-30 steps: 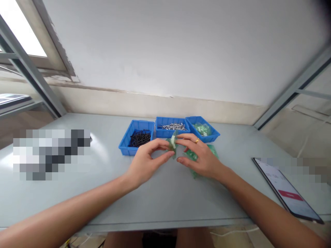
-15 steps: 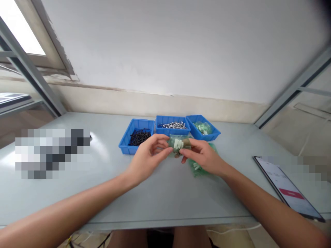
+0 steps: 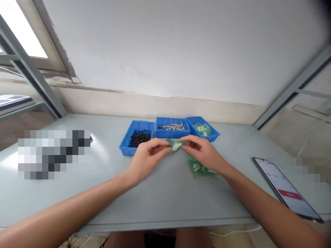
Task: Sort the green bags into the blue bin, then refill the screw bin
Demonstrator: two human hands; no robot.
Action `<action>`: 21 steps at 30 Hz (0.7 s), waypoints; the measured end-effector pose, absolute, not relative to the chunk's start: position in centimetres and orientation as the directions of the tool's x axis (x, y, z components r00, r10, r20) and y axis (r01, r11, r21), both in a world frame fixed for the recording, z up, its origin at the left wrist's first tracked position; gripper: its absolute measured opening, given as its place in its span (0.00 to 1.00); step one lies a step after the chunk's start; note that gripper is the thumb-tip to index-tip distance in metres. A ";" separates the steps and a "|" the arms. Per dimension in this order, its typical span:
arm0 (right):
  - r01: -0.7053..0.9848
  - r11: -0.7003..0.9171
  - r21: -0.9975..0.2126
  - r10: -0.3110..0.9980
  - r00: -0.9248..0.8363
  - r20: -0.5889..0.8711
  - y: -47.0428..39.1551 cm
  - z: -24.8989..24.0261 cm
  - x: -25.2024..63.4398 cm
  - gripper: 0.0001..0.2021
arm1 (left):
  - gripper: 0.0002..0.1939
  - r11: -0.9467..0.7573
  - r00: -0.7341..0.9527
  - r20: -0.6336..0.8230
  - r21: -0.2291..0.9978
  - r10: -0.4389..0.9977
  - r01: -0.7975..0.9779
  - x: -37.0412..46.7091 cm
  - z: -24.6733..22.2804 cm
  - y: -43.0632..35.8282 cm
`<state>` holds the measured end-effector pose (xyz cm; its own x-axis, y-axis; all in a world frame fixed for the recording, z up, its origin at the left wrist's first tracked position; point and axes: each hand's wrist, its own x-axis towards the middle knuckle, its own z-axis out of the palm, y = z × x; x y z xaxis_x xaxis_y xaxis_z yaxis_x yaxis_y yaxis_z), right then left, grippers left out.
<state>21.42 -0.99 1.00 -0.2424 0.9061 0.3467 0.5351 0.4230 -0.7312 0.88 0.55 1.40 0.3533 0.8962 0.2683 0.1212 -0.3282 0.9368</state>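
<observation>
Between my two hands is a small green plastic bag (image 3: 176, 146) with white pieces inside, raised over the table. My left hand (image 3: 148, 156) pinches its left side between thumb and fingers. On the other side, my right hand (image 3: 203, 151) grips the bag's right edge, fingers closed. Below my right hand another green plastic bag (image 3: 199, 168) of white pieces lies on the table, partly hidden by that hand. What the white pieces are is too small to make out.
Three blue bins stand behind my hands: a left bin (image 3: 125, 146) of black screws, a middle bin (image 3: 169, 132) of silver metal pieces, and a right bin (image 3: 215, 135) with green bags. A phone (image 3: 287, 186) lies at the right of the grey table (image 3: 155, 206). A blurred-out patch covers something left.
The bag between my hands has turned and looks flatter; its white pieces now sit tilted. My fingers have shifted slightly along its edges. The view has moved slightly.
</observation>
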 end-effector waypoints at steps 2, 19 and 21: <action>0.530 0.460 -0.713 0.888 -0.281 0.364 -1.1 1.0 21.3 0.07 | 0.04 -0.353 0.368 0.283 0.925 0.886 0.139 0.8 1.3 0.6; 0.918 0.137 -0.371 0.865 0.072 0.497 4.2 -0.4 31.4 0.10 | 0.14 -0.823 0.807 0.246 0.366 0.536 0.435 0.2 -1.8 1.4; 0.918 0.143 -0.370 0.869 0.063 0.490 4.2 -0.6 31.0 0.10 | 0.15 -0.822 0.799 0.251 0.345 0.546 0.453 0.1 -2.2 1.5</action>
<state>31.03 4.19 -0.56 0.0627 0.8692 0.4904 0.9179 0.1427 -0.3702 0.13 1.51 -2.24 0.7993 0.5463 0.2505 0.4534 -0.8217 0.3452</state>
